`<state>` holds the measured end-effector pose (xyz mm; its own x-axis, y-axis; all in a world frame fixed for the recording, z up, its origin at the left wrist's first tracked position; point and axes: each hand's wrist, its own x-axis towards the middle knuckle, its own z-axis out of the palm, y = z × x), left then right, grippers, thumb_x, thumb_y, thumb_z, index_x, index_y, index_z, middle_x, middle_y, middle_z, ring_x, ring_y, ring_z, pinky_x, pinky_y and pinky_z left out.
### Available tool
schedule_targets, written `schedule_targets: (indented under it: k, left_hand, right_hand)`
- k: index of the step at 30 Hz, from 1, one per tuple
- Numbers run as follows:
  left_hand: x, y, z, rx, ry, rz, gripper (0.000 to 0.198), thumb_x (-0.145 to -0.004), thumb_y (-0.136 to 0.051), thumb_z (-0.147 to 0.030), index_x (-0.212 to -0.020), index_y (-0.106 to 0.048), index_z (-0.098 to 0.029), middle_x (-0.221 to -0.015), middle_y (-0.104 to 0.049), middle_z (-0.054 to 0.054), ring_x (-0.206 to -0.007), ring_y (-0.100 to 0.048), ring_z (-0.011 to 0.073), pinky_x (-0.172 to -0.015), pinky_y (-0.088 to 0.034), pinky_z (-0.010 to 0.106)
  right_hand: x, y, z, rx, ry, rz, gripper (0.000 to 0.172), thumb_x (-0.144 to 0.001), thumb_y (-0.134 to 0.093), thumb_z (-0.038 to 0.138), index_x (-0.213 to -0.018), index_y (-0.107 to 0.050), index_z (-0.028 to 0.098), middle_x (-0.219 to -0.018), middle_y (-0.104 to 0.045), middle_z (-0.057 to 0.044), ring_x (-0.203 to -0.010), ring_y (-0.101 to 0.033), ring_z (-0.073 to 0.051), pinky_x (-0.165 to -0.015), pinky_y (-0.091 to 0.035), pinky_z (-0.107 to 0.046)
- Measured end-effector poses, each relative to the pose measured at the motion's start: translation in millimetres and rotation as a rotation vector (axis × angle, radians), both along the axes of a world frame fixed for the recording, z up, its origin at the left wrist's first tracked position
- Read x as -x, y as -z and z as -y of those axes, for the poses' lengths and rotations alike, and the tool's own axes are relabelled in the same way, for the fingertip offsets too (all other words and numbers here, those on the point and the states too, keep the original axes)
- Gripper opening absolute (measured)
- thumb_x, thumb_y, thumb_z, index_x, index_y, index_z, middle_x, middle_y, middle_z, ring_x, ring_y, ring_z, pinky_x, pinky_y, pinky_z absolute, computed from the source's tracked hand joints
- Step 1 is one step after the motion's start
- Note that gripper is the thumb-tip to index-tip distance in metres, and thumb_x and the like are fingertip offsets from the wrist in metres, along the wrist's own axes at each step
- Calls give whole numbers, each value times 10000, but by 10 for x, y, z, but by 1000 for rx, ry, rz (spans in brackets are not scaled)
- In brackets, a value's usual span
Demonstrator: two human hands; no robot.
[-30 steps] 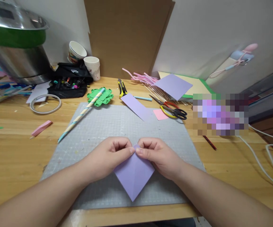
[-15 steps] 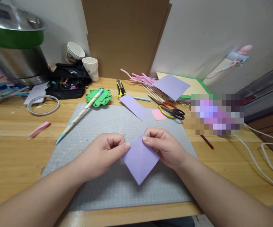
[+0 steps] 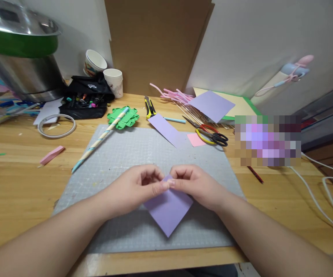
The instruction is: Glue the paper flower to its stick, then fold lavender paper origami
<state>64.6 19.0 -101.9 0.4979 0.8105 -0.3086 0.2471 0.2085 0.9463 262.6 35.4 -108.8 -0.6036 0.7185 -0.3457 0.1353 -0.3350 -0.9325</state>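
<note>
A square of purple paper (image 3: 168, 215) hangs corner-down over the grey cutting mat (image 3: 120, 238). My left hand (image 3: 143, 186) pinches its upper part from the left, thumb on top and fingers curled behind. From the right, my right hand (image 3: 192, 184) pinches the same upper corner, and the two thumb tips touch or nearly touch. Past my hands, a purple strip (image 3: 164, 129) and a small pink paper square (image 3: 196, 139) lie at the mat's far edge. Beside them rest scissors (image 3: 212, 136) with black handles.
Beyond the mat are a green paper piece (image 3: 128, 118) under a striped stick (image 3: 99, 140), a yellow cutter (image 3: 149, 107), pink stems (image 3: 174, 95) and another purple sheet (image 3: 212, 105). A tape roll (image 3: 57, 126) lies left; white cables (image 3: 313, 200) run right.
My hands have come together at the paper's top corner, the left moving right and the right slightly left. The paper sits a little lower, and the whole view has shifted slightly.
</note>
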Motion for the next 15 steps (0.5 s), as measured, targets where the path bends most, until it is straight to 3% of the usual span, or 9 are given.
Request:
schedule_targets:
  k: [3, 6, 9, 12, 14, 15]
  left_hand:
    - [-25, 43, 15, 119, 21, 36, 300, -785, -601, -435, -684, -509, -168, -614, -467, -45, -556, -403, 94, -515, -294, 221]
    - [-31, 63, -1, 185, -127, 24, 299, -759, -606, -434, -677, -480, -176, -613, -495, -38, -541, -424, 96, -503, -292, 219]
    - [-35, 74, -25, 188, -178, 7, 292, -751, -603, -435, -683, -491, -174, -606, -496, -37, -528, -417, 92, -491, -280, 215]
    - [-43, 95, -30, 167, -172, 10, 280, -745, -606, -420, -668, -497, -174, -598, -488, -40, -523, -414, 91, -487, -279, 215]
    - [-46, 110, -26, 154, -183, 16, 275, -739, -611, -412, -658, -495, -176, -600, -491, -38, -530, -424, 95, -493, -285, 217]
    - [-46, 115, -24, 151, -186, 17, 276, -737, -612, -412, -654, -493, -177, -599, -490, -38, -531, -426, 96, -494, -285, 218]
  right_hand:
    - [-50, -141, 14, -184, 14, 133, 374, -805, -597, 534, -701, -585, 175, -623, -546, 9, -565, -491, -103, -501, -377, -225]
    - [-355, -372, -96, -464, 380, 230, 323, -846, -552, 503, -882, -649, 198, -844, -670, -62, -794, -625, -182, -658, -500, -296]
    - [-937, -505, -318, -681, 788, 481, 219, -791, -625, 402, -836, -675, 193, -892, -691, -96, -797, -644, -209, -658, -501, -312]
    - [-1679, -401, -600, -900, 1191, 884, 291, -775, -606, 330, -992, -704, 162, -943, -699, -163, -784, -645, -243, -665, -474, -356]
    - [-2143, -231, -772, -1004, 1189, 1318, 343, -797, -570, 359, -1030, -713, 152, -963, -691, -188, -910, -623, -296, -752, -448, -402]
    - [-2335, -138, -842, -962, 1147, 1488, 398, -791, -570, 428, -1061, -707, 169, -1000, -679, -197, -937, -605, -326, -744, -440, -429]
